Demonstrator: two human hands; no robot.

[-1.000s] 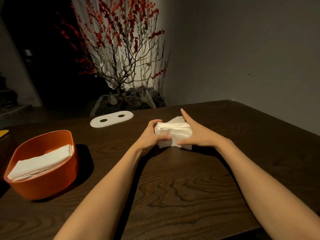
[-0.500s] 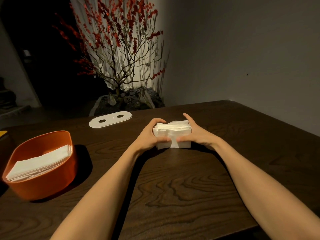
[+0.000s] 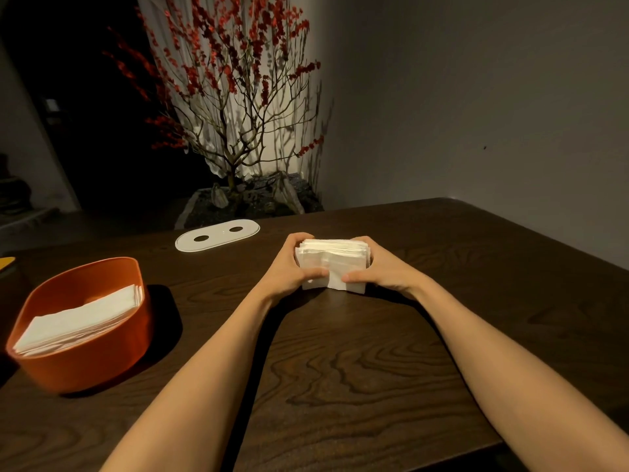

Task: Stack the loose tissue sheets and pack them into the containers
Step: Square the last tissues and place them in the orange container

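While the left hand point(image 3: 289, 270) and the right hand point(image 3: 381, 270) curl their fingers round a thick white stack of tissue sheets point(image 3: 332, 264) on the dark wooden desk point(image 3: 357, 369), the round orange plastic tub point(image 3: 85, 356) at the left holds more white tissues point(image 3: 78, 321).

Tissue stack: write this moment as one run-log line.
left hand grips tissue stack | right hand grips it | stack on table | orange tub part-filled

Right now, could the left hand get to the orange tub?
Probably yes. The table between the left hand and the orange tub looks bare, but that hand is holding the tissue pile.
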